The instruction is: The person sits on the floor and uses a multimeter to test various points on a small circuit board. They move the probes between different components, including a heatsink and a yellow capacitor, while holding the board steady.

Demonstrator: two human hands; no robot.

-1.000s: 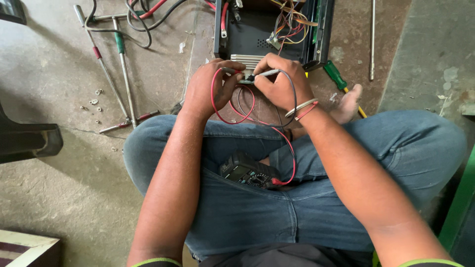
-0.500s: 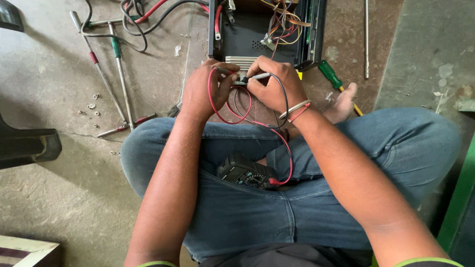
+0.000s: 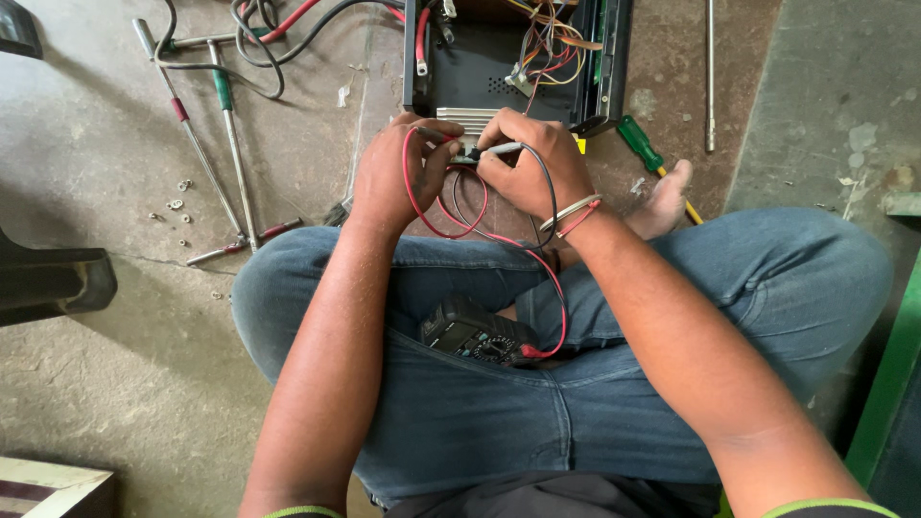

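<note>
Small part (image 3: 467,153) pinched between fingers of both hands, just before open black chassis (image 3: 518,67); left hand (image 3: 403,173) closed on part with red lead (image 3: 451,225) looped over fingers; right hand (image 3: 532,168) grips probe (image 3: 501,148); probe may slip off contact, lead loops may snag; multimeter (image 3: 475,336) on lap could slide off.

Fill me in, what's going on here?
A person sits cross-legged on a concrete floor, both hands at the near edge of an open black electronics case. The left hand and right hand each hold a meter probe. Red and black leads run back to a multimeter in the lap. Screwdrivers lie alongside.
</note>
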